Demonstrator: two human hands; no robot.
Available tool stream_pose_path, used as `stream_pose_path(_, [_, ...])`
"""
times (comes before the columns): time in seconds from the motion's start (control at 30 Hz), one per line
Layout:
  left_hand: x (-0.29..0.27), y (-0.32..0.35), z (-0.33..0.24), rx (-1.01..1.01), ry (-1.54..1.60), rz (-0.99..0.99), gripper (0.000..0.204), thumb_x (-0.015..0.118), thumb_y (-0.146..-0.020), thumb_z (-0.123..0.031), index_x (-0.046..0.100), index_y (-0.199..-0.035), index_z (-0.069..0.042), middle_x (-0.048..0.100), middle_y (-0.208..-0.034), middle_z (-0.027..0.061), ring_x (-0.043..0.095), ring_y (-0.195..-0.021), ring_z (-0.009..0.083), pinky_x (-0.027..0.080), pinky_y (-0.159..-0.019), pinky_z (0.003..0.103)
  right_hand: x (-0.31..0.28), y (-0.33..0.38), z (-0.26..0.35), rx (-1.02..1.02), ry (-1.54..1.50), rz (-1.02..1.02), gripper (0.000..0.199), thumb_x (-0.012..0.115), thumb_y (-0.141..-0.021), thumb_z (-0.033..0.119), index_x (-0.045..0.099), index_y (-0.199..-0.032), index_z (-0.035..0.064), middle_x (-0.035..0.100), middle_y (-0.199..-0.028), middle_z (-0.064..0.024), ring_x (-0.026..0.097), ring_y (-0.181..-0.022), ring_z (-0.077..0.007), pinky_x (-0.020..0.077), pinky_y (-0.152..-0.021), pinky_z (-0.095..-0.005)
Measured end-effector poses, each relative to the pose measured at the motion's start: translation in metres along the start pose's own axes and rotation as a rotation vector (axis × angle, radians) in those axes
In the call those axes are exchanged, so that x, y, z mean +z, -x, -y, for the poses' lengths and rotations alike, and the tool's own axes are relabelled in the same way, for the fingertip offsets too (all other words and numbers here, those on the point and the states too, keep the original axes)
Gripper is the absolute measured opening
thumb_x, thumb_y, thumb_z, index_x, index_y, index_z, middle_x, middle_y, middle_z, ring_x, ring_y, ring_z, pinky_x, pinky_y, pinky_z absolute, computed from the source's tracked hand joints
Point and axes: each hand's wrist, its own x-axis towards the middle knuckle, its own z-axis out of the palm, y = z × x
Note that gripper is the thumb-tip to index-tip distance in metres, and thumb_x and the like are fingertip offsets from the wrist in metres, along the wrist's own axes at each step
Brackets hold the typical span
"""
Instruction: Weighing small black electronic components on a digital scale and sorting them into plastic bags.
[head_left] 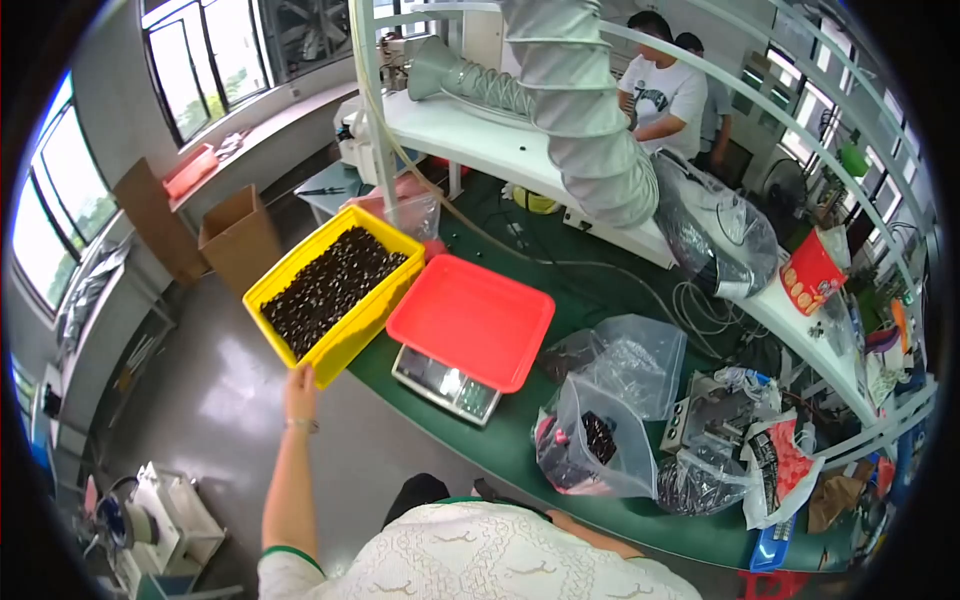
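My left hand (299, 388) reaches out to the near corner of a yellow bin (350, 340) and grips its rim. The bin is full of small dark parts (332, 285) and juts over the left edge of the green table (510, 455). Right of the bin, a shallow red tray (472, 320) rests on a flat weighing scale (445, 386). My right hand is out of sight; only a bit of that forearm (590, 535) shows at the table's near edge, below a clear plastic bag (592, 445) holding dark parts.
More clear bags (640, 360) and packets lie to the right. A ribbed grey duct (590, 130) hangs over a white bench (480, 140), with two people (668, 92) behind it. A cardboard box (236, 238) stands on the floor at left.
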Motion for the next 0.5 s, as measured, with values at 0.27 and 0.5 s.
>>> stream_pose_path(0.27, [0.031,-0.251,0.066,0.026,-0.465,0.28,0.038,0.052,-0.089,-0.034,0.064,-0.107,-0.003,0.061,-0.109,0.0208,0.056,-0.107,0.0351,0.045,-0.092,0.041,0.071,-0.029,0.019,0.213,0.305,-0.305,0.02,0.057,-0.075,0.022,0.071,-0.079,0.0086,0.067,-0.087,-0.0169,0.065,-0.084,-0.036,0.0522,-0.074,-0.0444])
stream_pose_path(0.5, [0.1,-0.285,0.127,-0.202,-0.659,0.445,0.064,0.047,-0.089,-0.053,0.032,-0.142,-0.02,0.042,-0.136,0.0228,0.043,-0.123,0.0429,0.037,-0.102,0.046,0.102,-0.031,0.148,0.159,0.03,-0.353,0.029,0.054,-0.079,0.027,0.071,-0.09,0.0069,0.066,-0.092,-0.0209,0.063,-0.088,-0.0391,0.0504,-0.078,-0.045])
